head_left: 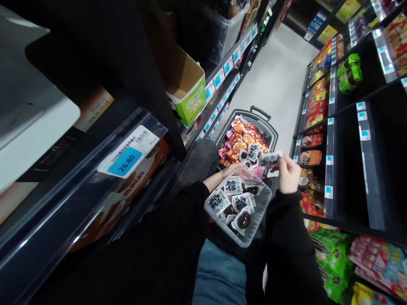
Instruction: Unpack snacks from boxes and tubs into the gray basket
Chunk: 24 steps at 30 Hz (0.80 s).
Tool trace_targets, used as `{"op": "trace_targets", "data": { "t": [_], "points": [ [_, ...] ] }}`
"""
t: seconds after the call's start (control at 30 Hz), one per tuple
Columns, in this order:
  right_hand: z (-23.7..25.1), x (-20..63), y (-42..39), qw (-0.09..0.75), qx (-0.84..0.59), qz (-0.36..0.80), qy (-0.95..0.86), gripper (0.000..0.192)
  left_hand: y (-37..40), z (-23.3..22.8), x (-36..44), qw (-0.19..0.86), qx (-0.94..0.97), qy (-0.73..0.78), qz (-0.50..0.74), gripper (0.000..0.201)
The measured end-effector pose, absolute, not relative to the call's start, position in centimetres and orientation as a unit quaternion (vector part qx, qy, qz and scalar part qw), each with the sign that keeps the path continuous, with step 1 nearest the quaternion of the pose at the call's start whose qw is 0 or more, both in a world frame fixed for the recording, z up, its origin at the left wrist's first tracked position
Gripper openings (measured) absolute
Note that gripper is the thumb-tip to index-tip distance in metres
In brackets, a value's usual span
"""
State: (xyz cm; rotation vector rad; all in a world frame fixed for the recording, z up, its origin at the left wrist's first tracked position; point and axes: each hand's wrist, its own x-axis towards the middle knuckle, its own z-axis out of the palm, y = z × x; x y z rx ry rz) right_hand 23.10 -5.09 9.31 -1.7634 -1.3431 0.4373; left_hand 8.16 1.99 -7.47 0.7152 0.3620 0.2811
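A clear plastic container (pixel 268 200) rests tilted over my lap, with several small white packets (pixel 243 202) of dark brown braised eggs in it. My left hand (pixel 234 169) grips the container at its far left side, its fingers partly hidden behind the clear wall. My right hand (pixel 288 174) is raised beyond the container's right corner, pinching one white packet with black print (pixel 269 159), slightly blurred. Just past both hands stands a dark shopping basket (pixel 274 136), which holds red and orange snack packets (pixel 244 137) and more of the egg packets (pixel 253 152).
Close on my left, a shelf carries a price tag (pixel 125 160) reading 26.80 and a green open carton (pixel 192 102). Along the right run shelves (pixel 367 150) with bagged snacks, green packs (pixel 349 74) among them. The pale aisle floor (pixel 274 70) stretches ahead.
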Motion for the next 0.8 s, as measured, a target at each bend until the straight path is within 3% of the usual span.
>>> {"op": "trace_targets", "data": {
  "t": [0.07,0.23,0.3,0.4,0.57,0.63,0.8],
  "points": [
    [8.4,24.8,-2.2,0.399,-0.740,0.188,-0.507,0.050,2.2,-7.3,8.4,0.910,0.338,0.194,0.138,0.051],
    [6.1,26.6,0.5,0.122,-0.830,0.200,-0.506,0.032,2.4,-6.9,8.1,0.901,0.357,0.213,0.125,0.053],
    [5.5,26.6,-0.2,0.067,-0.818,0.240,-0.519,0.027,2.3,-6.7,8.0,0.895,0.368,0.215,0.131,0.053],
    [5.3,26.4,-2.2,0.057,-0.787,0.290,-0.542,0.022,1.9,-6.6,7.9,0.891,0.364,0.219,0.159,0.051],
    [7.4,24.9,-6.4,0.193,-0.691,0.285,-0.636,0.017,1.8,-6.7,8.1,0.913,0.323,0.208,0.141,0.046],
    [8.4,23.5,-7.9,0.202,-0.639,0.285,-0.686,0.015,1.9,-6.6,8.2,0.916,0.321,0.195,0.141,0.044],
    [8.2,18.0,-9.5,-0.003,-0.565,0.283,-0.775,0.021,2.2,-6.6,8.1,0.897,0.361,0.209,0.144,0.044]
  ]
}}
